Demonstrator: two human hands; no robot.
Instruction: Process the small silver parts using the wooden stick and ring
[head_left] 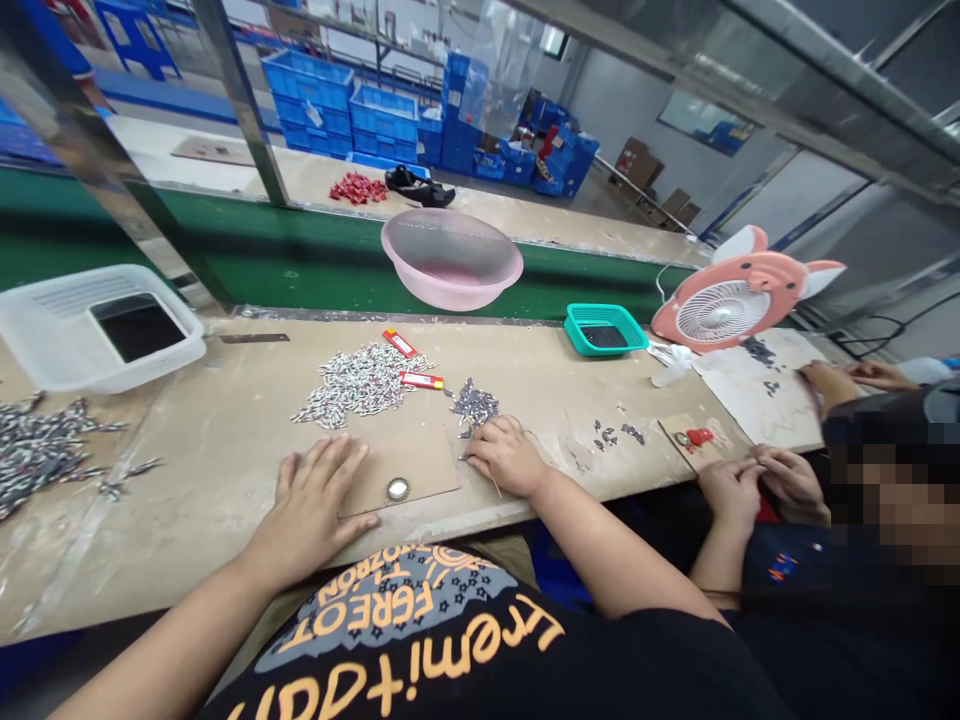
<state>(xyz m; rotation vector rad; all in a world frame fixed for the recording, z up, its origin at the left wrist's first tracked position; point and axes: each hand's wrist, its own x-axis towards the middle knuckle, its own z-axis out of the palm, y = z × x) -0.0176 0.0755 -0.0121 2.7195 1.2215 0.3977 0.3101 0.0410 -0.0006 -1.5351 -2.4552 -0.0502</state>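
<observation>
My right hand (506, 458) is curling beside the small dark metal parts (475, 405) at twelve o'clock, though I cannot tell whether it is gripping any. My open left hand (311, 503) is lying flat, seemingly steadying the cardboard sheet (397, 470). A mound of striped parts (360, 382) is sitting within reach at eleven o'clock.

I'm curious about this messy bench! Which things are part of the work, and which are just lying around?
Part of the work:
left hand
right hand
small dark parts
pile of striped parts
cardboard sheet

Just lying about:
pink plastic basin
teal tray
pig-shaped fan
</observation>
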